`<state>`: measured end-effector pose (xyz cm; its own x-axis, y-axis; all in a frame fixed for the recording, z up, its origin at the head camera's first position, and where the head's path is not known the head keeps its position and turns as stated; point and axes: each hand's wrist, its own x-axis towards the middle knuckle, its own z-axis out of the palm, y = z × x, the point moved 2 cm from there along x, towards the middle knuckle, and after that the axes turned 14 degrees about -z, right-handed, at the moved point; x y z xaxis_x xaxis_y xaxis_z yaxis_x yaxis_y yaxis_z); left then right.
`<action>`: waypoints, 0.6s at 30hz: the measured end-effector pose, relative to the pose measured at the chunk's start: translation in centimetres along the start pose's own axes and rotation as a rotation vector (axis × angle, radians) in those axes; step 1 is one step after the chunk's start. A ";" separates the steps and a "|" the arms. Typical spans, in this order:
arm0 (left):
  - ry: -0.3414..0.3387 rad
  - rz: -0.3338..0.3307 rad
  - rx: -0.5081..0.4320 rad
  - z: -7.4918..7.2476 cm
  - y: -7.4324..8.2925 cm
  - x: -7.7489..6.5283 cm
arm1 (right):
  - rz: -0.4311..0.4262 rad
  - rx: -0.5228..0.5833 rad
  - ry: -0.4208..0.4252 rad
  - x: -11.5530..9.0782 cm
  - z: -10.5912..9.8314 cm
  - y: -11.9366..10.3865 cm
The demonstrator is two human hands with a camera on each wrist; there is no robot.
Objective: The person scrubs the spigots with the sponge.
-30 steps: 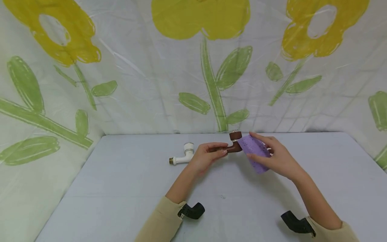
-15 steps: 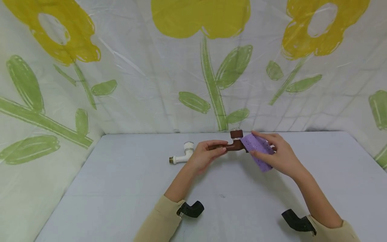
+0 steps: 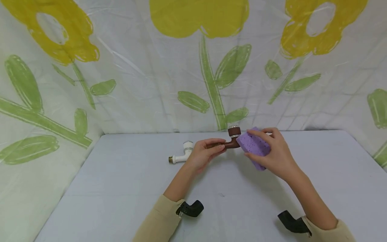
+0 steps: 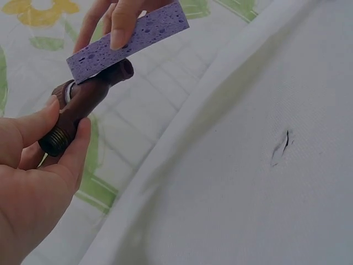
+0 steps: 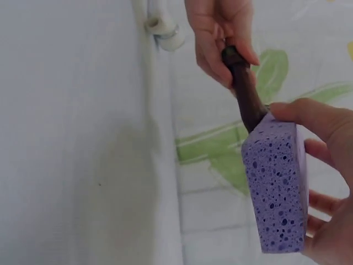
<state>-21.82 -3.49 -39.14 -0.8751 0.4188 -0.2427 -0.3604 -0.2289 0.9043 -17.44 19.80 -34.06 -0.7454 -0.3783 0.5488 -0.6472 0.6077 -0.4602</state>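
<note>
purple, pitted sponge point(image 3: 257, 148) and brown tap point(image 3: 232, 144), both held clear of the pale table point(image 3: 121, 188), as seen from the head camera. the left hand point(image 3: 205, 153), between eight and nine o'clock of the brown tap, pinches the tap's pipe in a narrow grip; the left wrist view shows thumb and fingers near the threaded end point(image 4: 55, 142). the knob point(image 3: 234, 131), with silvery trim, stands at twelve o'clock of the tap body. the right hand point(image 3: 278, 153), at about three o'clock of the sponge, grips it between thumb and fingers. the sponge lies at three o'clock of the brown tap; in the left wrist view it sits at one o'clock, apparently touching the body. a white tap point(image 3: 184, 157) with a brass thread rests on the table at nine o'clock of the left hand, partly hidden by it. beyond, at twelve o'clock, hangs a whitish backdrop point(image 3: 136, 107) printed with yellow flowers and green leaves. each beige sleeve point(image 3: 160, 215) bears a black curved piece point(image 3: 193, 209).
</note>
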 end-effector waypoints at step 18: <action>-0.025 -0.007 -0.024 0.4 0.2 -0.4 | -0.022 -0.051 0.036 0.2 -0.3 -0.8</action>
<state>-21.46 -3.39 -38.72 -0.8641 0.4422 -0.2403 -0.3746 -0.2463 0.8939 -16.99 19.45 -33.39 -0.7244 -0.3667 0.5837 -0.6536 0.6345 -0.4126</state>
